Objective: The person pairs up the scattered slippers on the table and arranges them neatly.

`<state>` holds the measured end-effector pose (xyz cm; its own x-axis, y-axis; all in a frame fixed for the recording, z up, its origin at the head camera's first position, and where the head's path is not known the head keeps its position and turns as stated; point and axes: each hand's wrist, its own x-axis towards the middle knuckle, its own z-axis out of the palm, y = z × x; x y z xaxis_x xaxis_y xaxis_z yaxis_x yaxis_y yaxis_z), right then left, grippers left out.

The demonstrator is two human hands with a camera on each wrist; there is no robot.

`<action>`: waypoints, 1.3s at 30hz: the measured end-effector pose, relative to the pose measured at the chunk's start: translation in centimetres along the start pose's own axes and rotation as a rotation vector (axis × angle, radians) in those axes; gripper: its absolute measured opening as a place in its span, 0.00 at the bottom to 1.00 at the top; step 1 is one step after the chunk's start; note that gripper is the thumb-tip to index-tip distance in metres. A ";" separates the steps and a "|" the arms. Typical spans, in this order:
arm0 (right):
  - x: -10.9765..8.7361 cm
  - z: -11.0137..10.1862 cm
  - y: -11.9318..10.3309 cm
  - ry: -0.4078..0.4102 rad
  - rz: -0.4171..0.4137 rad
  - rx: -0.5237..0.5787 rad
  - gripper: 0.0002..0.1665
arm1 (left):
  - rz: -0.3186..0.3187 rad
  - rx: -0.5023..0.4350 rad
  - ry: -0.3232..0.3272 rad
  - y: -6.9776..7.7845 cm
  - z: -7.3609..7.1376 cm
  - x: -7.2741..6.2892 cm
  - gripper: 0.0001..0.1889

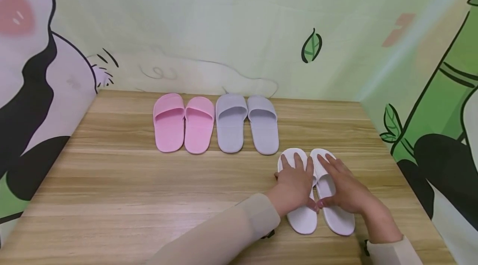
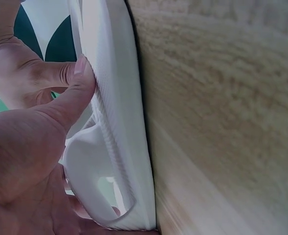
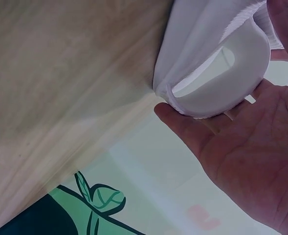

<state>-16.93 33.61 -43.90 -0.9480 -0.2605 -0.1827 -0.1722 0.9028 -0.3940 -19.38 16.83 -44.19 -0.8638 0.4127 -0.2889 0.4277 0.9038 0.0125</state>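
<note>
A pair of white slippers lies toe-away on the wooden surface, at the lower right of the head view. Over the left white slipper (image 1: 303,221) my left hand (image 1: 294,184) rests with spread fingers on its strap. My right hand (image 1: 347,192) lies across the right white slipper (image 1: 340,218), fingers stretched over the strap. Both thumbs come close together between the slippers. In the left wrist view the left thumb (image 2: 77,98) touches the slipper's inner edge. The right wrist view shows the strap (image 3: 241,88) against the right palm (image 3: 251,152), with straight fingers around it.
Pink slippers (image 1: 169,132) and grey slippers (image 1: 230,132) stand side by side along the back of the wooden surface (image 1: 149,198). A pale green printed wall (image 1: 231,28) rises behind, with a panda drawing at left and bamboo at right.
</note>
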 end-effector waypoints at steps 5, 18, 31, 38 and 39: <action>0.0 -0.1 0.2 -0.003 0.006 0.005 0.75 | -0.006 -0.010 0.007 0.2 -0.1 0.0 0.74; 0.1 -0.5 0.8 -0.005 0.000 0.013 0.74 | 0.004 -0.013 0.022 0.6 -0.1 0.8 0.74; 0.2 -1.4 1.9 -0.083 -0.060 0.100 0.78 | 0.028 -0.035 0.069 0.4 0.3 0.7 0.64; 0.3 -2.2 2.3 -0.178 -0.033 0.194 0.83 | 0.086 -0.017 0.063 -0.3 0.3 0.4 0.67; 0.3 -2.1 2.3 -0.176 -0.033 0.183 0.84 | 0.101 -0.020 0.053 -0.5 0.2 0.2 0.69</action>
<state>-18.22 36.32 -42.93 -0.8788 -0.3590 -0.3143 -0.1360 0.8199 -0.5561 -19.75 16.46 -44.49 -0.8298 0.5066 -0.2340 0.5081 0.8593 0.0585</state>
